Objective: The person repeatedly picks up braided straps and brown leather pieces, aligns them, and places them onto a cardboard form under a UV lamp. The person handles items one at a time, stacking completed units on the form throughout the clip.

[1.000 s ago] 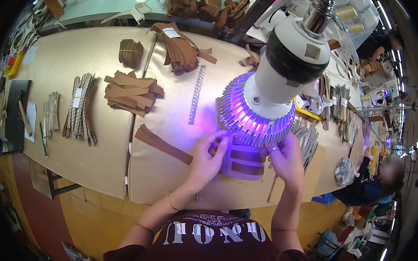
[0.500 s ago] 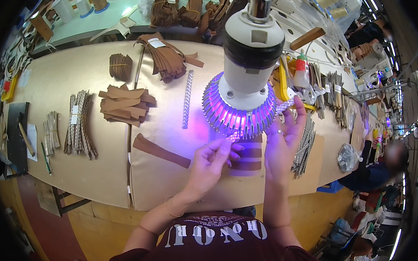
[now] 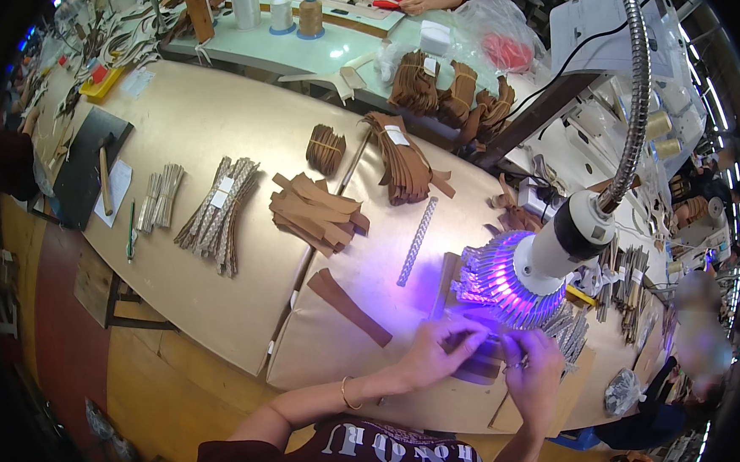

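Note:
Below the purple-lit lamp head, my left hand pinches a narrow patterned strip with thumb and fingers. My right hand, wearing a ring, is closed at the strip's other side, a short gap away. Purple glare and my fingers hide most of that strip. Under my hands lie brown strips, side by side on the table. A single brown strip rests to the left of my left hand. Beyond it lies one pale braided-pattern strip.
Brown strip stacks and tied patterned bundles lie leftward on the gold-covered table. A hammer sits by a black board. The lamp's flexible metal neck rises at right. Another person's hand is at the far table.
The view has swung left, shifting the scene rightward. My right hand has come down from beside the lamp toward my left hand, and the two are now close together below it.

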The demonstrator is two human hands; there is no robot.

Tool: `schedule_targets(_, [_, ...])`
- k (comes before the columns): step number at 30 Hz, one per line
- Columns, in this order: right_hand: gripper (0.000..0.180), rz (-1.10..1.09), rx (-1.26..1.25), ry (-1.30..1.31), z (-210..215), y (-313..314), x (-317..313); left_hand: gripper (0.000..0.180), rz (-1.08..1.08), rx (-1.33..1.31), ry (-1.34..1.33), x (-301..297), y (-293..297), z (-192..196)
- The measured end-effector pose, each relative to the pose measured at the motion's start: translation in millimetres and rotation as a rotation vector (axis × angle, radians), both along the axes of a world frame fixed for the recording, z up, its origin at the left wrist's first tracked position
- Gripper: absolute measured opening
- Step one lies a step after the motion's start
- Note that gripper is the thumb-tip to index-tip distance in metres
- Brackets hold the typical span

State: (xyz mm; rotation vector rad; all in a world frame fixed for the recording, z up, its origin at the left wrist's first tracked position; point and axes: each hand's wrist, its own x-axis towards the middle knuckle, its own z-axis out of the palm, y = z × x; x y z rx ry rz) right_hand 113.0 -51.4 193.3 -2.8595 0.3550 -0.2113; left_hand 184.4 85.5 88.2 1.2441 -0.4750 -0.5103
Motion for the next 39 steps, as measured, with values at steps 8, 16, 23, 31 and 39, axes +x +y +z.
schedule_targets(8, [0.01,-0.064,0.326,-0.009,-3.0,-18.2,5.8,0.033,0.347,0.472,-0.12,-22.8,-15.4,-44.5])
schedule_targets(16, [0.013,-0.004,0.376,0.012,-14.6,-22.1,11.7,0.022,0.404,0.336,-0.177,-17.6,-18.6,-37.4])
schedule_targets(23, [0.017,0.042,0.399,0.061,-27.7,-30.4,13.6,0.014,0.051,-0.052,0.586,-11.9,-14.8,-44.2])
schedule_targets(31, [0.019,0.032,0.39,0.121,-37.0,-22.3,23.1,0.031,0.08,-0.364,0.767,-13.1,-15.1,-48.9])
schedule_targets(39, [0.023,0.017,0.42,0.06,-41.1,-18.2,24.3,0.043,0.102,-0.426,0.771,-17.1,-15.6,-47.8])
